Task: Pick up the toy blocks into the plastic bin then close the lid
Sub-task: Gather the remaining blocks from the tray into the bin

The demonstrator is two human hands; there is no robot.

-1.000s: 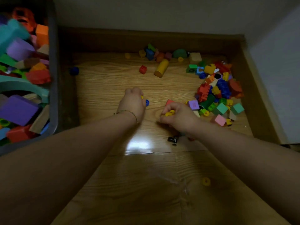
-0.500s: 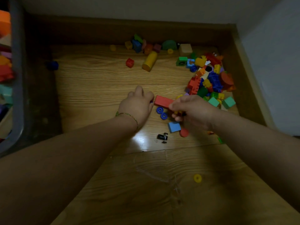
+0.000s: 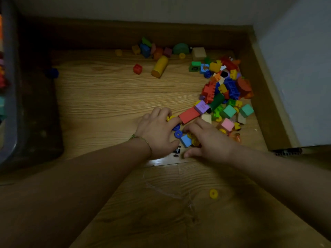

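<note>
My left grip curls round a yellow piece; my right grip lies spread open over a blue block and yellow rings on the floor.

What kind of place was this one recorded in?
Probably a corner of a room at home, down at floor level: a wood-grain floor, a brown skirting board under plain walls, and toy blocks scattered beside a plastic bin.
</note>
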